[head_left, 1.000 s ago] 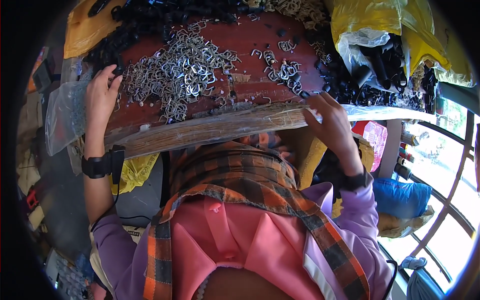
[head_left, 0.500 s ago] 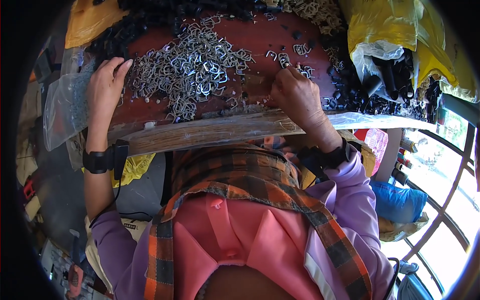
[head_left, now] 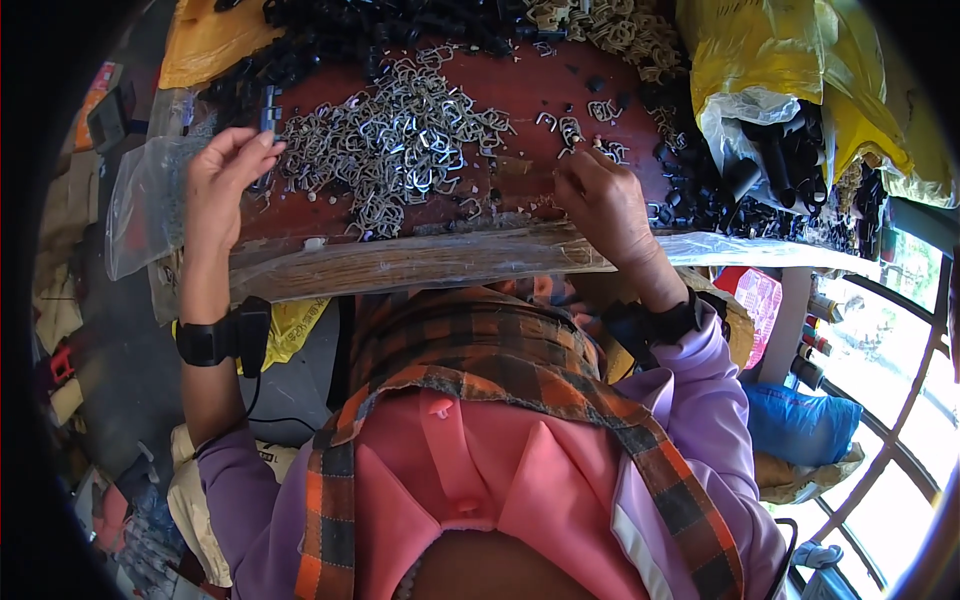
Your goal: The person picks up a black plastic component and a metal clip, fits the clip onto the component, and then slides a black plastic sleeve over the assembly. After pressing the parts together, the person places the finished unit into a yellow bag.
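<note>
My left hand (head_left: 222, 172) is at the left of the red-brown tabletop, thumb and fingers pinching a short dark grey, tube-like part (head_left: 269, 108) that stands up beyond the fingertips. Just right of it spreads a heap of small bent silver metal loops (head_left: 405, 130). Farther right, my right hand (head_left: 608, 205) is closed near the front edge, its fingers curled downward. Whatever it pinches is too small or hidden to make out. Several loose metal loops (head_left: 570, 128) lie just beyond its knuckles.
Black plastic parts (head_left: 330, 45) are piled along the back, beside tan loops (head_left: 630, 35). A yellow bag (head_left: 755, 50) with black tubes stands at the right. Clear plastic (head_left: 145, 215) hangs at the left corner. A wooden strip (head_left: 420, 262) edges the table's front.
My left hand has shifted slightly right and turned, and a dark tube-like part now shows in its fingers. My right hand has moved slightly nearer to me, staying closed.
</note>
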`<state>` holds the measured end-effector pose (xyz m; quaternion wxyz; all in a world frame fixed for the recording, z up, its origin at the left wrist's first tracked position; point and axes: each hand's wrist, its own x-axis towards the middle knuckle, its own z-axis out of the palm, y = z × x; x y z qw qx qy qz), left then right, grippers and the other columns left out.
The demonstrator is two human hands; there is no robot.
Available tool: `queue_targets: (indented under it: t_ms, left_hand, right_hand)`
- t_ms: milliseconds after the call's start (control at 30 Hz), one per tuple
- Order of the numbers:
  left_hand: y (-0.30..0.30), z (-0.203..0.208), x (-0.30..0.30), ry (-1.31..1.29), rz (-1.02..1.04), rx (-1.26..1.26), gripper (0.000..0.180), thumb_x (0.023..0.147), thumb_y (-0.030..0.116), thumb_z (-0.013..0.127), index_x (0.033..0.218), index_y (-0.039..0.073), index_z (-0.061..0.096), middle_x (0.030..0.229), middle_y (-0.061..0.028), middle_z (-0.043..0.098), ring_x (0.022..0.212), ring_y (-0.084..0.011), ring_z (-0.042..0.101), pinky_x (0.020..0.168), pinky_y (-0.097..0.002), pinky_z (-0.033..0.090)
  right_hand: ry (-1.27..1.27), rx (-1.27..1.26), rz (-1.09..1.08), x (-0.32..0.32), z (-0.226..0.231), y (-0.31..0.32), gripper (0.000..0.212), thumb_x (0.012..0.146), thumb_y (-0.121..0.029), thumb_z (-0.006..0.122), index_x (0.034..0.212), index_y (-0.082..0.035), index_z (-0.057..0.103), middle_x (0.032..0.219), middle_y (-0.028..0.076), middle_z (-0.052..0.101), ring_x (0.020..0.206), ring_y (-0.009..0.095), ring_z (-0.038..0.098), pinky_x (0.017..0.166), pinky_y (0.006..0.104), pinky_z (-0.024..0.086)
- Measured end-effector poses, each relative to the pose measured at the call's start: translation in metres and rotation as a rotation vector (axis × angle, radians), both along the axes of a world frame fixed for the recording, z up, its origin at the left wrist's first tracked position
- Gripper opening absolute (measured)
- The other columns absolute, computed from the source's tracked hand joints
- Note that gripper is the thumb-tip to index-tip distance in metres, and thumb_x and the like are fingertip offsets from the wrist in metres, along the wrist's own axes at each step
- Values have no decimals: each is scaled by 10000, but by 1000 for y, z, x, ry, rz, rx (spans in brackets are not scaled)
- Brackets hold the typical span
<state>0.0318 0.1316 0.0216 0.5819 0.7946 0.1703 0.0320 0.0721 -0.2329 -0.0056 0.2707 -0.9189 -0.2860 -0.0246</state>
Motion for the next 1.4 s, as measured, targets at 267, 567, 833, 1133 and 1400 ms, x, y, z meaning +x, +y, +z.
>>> queue_targets:
  t_ms: [267,567,833,1133,1400]
  left_hand:
    - [-80,16,-7,175,-189,-795,263,723,43,584,966,-10,499,824,-86,564,770,-179,583,696,-237,488]
    - [-139,6,-5,495,-389,-762,309,726,93,599,1011,38,492,776,-39,547,706,-124,549,614,-212,466]
    - [-152,5,-8,407,-462,-1282,256,834,167,478,1048,28,490,854,-46,549,723,-102,536,602,-207,433]
    - [-154,2,-18,382,-484,-1081,314,872,206,426,1119,12,448,883,-50,541,765,-117,531,638,-220,434]
    - [-159,0,-24,409,-499,-1003,319,863,181,445,1131,8,436,912,-51,536,792,-111,528,701,-230,439]
  right_hand:
    - [235,283,-3,-15,35,7,52,711,-31,582,751,1,571,641,73,539,518,114,524,476,231,405]
    - [280,398,104,-27,53,19,56,701,6,583,750,16,559,649,47,522,518,86,499,467,219,394]
    - [216,415,166,-29,54,26,89,677,36,596,752,14,553,675,60,526,530,95,506,452,210,383]
    - [71,340,241,-30,46,30,130,655,33,604,765,-8,550,676,74,524,541,187,525,471,266,414]
    - [115,240,213,-33,45,32,117,648,16,603,749,-11,550,667,80,516,552,222,525,490,292,421]
